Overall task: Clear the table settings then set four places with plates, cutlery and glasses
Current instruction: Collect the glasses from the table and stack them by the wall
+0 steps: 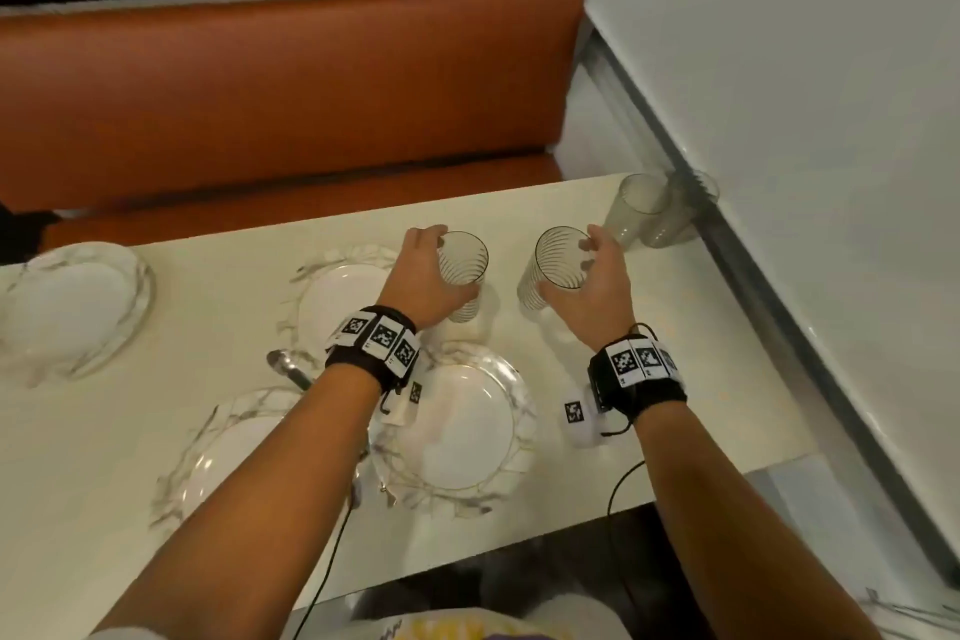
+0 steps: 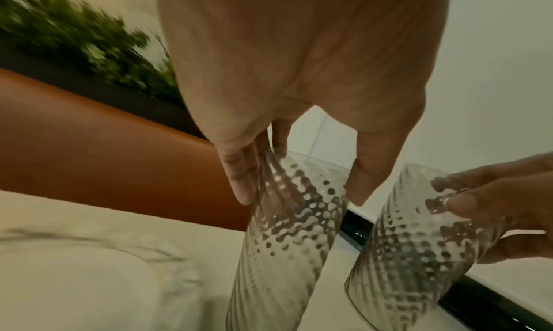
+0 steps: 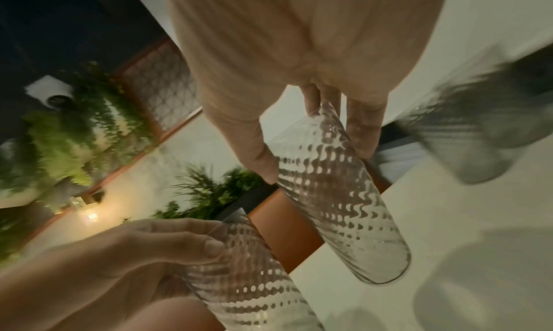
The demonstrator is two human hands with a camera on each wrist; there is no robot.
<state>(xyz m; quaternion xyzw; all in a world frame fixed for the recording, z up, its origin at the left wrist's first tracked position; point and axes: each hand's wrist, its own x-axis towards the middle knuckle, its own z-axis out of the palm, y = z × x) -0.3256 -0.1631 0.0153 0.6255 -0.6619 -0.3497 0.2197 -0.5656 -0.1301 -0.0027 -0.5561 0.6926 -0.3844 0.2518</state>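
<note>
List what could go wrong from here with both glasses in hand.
1. The left hand and right hand each hold a clear ribbed glass (left glass, right glass) close together; they may clink.
2. Each grip is fingers round smooth glass, so either glass might slip.
3. The marble-rimmed white plate lies just below the wrists; a lowered glass could strike it.

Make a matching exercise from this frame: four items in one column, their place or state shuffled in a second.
Items
1. left hand
2. right hand
3. spoon
4. spare glass

Places or states
A. lies between two plates, partly under the left forearm
B. stands untouched at the table's far corner by the wall
C. grips the patterned glass nearer the wall
D. grips the patterned glass beside the far plate

Pairs: 1-D, 2-C, 3-A, 4-B
</note>
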